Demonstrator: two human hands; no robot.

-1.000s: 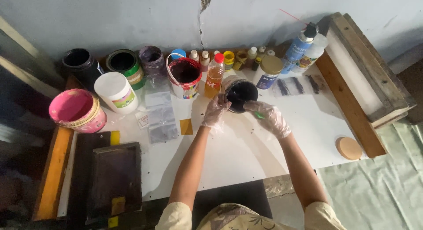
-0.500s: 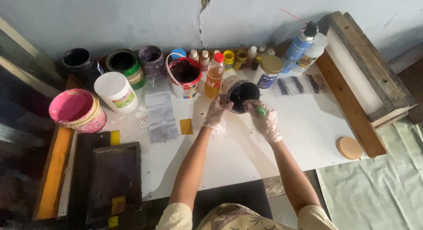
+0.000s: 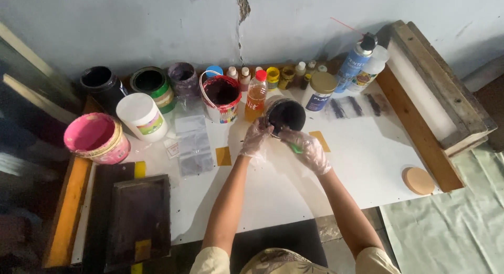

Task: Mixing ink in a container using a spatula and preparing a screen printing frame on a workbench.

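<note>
We see a white counter [image 3: 294,190] set against a cracked wall, with a wooden frame [image 3: 438,90] leaning at its right end and a dark framed screen [image 3: 137,221] lying at its left front corner. Along the back stand a pink bucket [image 3: 97,137], a white lidded tub [image 3: 142,116], a red-stained pail [image 3: 221,98] and a row of small bottles [image 3: 273,77]. Near the middle, just in front of that row, sits the open jar of black ink [image 3: 285,115]. Our gloved left hand [image 3: 256,137] is curled against the jar's near left rim, steadying it. Our gloved right hand [image 3: 308,149] is closed around a thin green-handled tool [image 3: 294,146], whose tip lies at the jar's mouth. A round tan lid [image 3: 418,180] rests well apart, at the right.
</note>
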